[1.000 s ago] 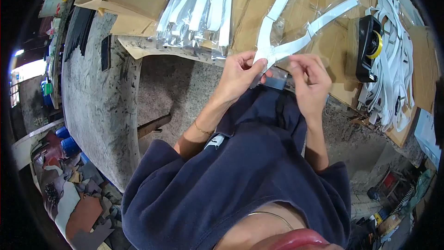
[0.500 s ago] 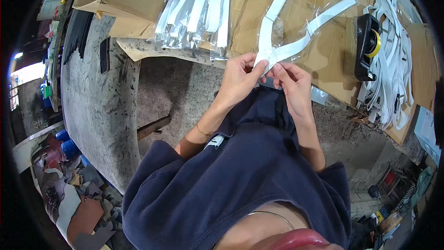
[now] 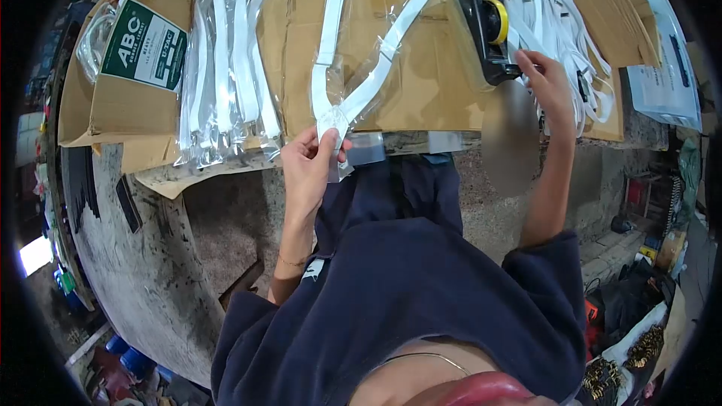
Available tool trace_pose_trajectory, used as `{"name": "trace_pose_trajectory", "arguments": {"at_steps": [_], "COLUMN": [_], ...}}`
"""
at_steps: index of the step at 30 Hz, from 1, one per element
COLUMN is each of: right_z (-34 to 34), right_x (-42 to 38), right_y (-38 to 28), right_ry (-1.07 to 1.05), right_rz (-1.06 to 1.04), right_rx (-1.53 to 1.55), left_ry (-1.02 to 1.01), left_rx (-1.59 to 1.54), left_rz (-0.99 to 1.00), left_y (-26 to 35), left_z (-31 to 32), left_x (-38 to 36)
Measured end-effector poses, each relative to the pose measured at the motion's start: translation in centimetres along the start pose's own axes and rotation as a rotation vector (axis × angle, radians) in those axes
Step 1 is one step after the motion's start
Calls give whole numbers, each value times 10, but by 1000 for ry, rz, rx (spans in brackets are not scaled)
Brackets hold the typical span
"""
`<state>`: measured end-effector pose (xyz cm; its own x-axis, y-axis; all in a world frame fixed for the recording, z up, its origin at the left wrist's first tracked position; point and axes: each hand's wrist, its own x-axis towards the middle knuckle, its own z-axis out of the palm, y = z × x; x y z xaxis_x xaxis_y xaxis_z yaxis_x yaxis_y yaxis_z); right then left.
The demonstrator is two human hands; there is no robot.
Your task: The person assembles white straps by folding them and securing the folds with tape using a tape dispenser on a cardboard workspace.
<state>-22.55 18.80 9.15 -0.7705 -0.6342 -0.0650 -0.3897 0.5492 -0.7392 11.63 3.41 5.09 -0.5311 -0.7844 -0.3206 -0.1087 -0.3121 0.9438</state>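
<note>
White straps in clear plastic [image 3: 366, 90] lie in a V on the cardboard-covered table [image 3: 421, 109]. Their joined end is pinched between the thumb and fingers of my left hand [image 3: 310, 162] at the table's front edge. My right hand [image 3: 547, 83] is at the front end of the black tape dispenser [image 3: 475, 22], which carries a yellow-cored roll. Its thumb and forefinger come together at the dispenser's cutting end; any piece of tape between them is too small to make out.
Several bagged white straps [image 3: 229, 68] lie left of the V, beside an open cardboard box [image 3: 113, 109] with a green label. A heap of loose white straps [image 3: 553, 15] is right of the dispenser. Papers [image 3: 658, 98] lie at the far right.
My right hand has left the joined strap end and moved right to the dispenser. My left hand keeps its hold on the straps. The view has turned to the right.
</note>
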Motion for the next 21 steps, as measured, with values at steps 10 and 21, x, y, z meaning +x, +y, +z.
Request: {"name": "trace_pose_trajectory", "arguments": {"at_steps": [10, 21], "right_z": [-5, -8], "right_x": [28, -2], "right_y": [17, 7], "right_ry": [-278, -152], "right_rz": [213, 121], "right_rx": [302, 315], "left_ry": [-2, 6], "left_rx": [-67, -7], "left_rz": [18, 2], "left_y": [0, -1], "left_z": [-5, -3], "left_x": [-1, 4]}}
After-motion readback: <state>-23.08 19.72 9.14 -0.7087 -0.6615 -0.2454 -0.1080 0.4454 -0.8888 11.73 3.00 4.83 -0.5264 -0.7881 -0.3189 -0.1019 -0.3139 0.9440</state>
